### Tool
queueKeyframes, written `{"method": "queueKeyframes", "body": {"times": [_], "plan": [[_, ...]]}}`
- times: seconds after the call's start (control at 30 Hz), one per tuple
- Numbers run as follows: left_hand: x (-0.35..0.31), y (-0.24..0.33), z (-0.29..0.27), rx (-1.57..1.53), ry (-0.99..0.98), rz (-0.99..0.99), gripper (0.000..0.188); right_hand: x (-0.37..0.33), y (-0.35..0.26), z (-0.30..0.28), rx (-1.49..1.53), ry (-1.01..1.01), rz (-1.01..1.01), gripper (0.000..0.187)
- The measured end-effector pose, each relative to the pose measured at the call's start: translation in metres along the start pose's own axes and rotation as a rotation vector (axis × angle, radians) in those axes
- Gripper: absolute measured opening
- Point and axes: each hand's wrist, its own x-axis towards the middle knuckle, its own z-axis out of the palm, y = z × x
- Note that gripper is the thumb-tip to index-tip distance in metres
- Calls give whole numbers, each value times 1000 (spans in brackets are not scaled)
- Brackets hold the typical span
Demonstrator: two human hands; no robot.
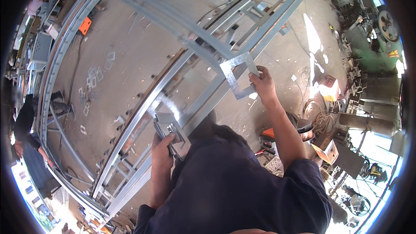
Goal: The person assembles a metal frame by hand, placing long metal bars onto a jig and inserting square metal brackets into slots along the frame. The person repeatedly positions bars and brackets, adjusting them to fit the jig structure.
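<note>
My right hand (264, 84) pinches one side of a flat, square metal frame (230, 78) with an open middle. That frame is held up over a long steel beam (207, 100). Lower and to the left, my left hand (163, 149) is closed around a stack of similar metal frames (172, 135), thumb on top. The stack is tilted, close to my body and beside the beam. How many frames are in it I cannot tell.
A long steel framework (173, 70) crosses in front of me. Loose square frames (93, 77) lie on the floor beyond it. At the left another person (30, 123) bends by a curved rail. Tools, cables (323, 123) and machinery (368, 34) crowd the right.
</note>
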Motion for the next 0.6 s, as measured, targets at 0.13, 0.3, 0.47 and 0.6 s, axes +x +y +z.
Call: {"method": "queueKeyframes", "body": {"times": [0.13, 0.3, 0.47, 0.6], "plan": [[42, -6, 99, 48, -108, -64, 36, 63, -32, -59, -6, 79, 49, 43], [89, -13, 230, 114, -207, -119, 29, 179, -48, -143, -28, 93, 15, 47], [137, -27, 356, 273, -250, -107, 25, 324, -90, -224, -209, 134, -34, 50], [167, -32, 454, 176, -226, -138, 27, 436, -116, -278, -322, 150, -58, 53]]}}
